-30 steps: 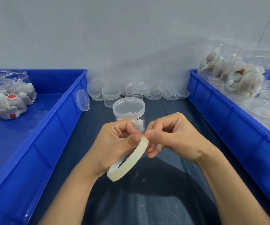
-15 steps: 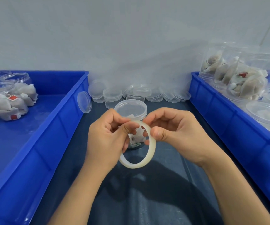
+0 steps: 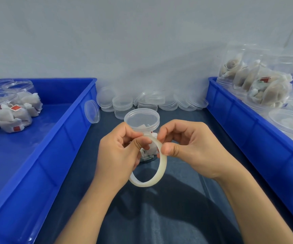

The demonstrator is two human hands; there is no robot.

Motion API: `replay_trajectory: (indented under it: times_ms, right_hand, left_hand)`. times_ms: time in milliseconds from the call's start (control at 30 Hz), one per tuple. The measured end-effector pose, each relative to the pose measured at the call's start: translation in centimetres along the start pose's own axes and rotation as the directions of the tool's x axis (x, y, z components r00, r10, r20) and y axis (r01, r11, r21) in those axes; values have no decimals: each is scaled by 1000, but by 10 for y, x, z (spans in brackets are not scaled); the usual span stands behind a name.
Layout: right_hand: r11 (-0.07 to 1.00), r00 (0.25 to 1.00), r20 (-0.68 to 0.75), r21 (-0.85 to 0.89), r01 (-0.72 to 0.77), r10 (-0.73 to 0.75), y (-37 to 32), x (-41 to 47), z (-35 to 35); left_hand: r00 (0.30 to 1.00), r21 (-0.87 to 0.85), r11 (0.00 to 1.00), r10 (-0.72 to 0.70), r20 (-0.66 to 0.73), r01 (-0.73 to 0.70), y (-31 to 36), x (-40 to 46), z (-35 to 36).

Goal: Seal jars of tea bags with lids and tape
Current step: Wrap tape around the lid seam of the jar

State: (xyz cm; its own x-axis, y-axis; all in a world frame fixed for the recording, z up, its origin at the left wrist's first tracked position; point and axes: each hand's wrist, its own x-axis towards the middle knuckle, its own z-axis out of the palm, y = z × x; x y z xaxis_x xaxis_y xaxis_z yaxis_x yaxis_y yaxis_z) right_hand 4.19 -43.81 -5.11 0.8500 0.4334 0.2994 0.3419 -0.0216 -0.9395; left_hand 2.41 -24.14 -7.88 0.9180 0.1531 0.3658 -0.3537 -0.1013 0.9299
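Dark blue-grey tabletop against a plain pale wall, blue bins on both sides.

Status, judged from the layout:
- Centre jar stands upright on the table just behind the hands, tea bags inside, lid already on. Capping for this one looks done; no tape on it yet that can be made out.
- Tape roll is a thin pale ring held in the air in front of the jar. Left hand has fingers curled shut around the ring's upper left with the thumb pressed on it. Right hand pinches the ring's upper right edge between thumb and forefinger. Looks like picking for the free end; no strip visibly pulled out.
- Left bin: a few jars of tea bags at its far end, lying tipped, rest of the floor bare. Whether these are taped is too small to tell. Likely the output side, so only a small part of the batch is finished.
- Right bin: stacked filled jars plus more behind. Probably the pending queue.
- Loose lids piled along the wall behind the centre jar, one lid leaning on the left bin's wall.

Left for this jar: free the tape end, wrap the lid seam, tear off, move it to a bin. Then repeat for the right-bin stock.
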Motion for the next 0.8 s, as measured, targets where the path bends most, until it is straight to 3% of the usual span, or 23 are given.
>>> replay_trajectory:
  times_ms: [467, 800]
  right_hand:
    - [997, 995, -100, -72, 2, -9, 3, 2, 1]
    - [998, 999, 52, -61, -5, 8, -2, -4, -8]
  left_hand:
    - [1000, 20, 1000, -19, 11, 19, -4, 4, -4]
    - [938, -94, 980, -138, 318, 176, -1, 6, -11]
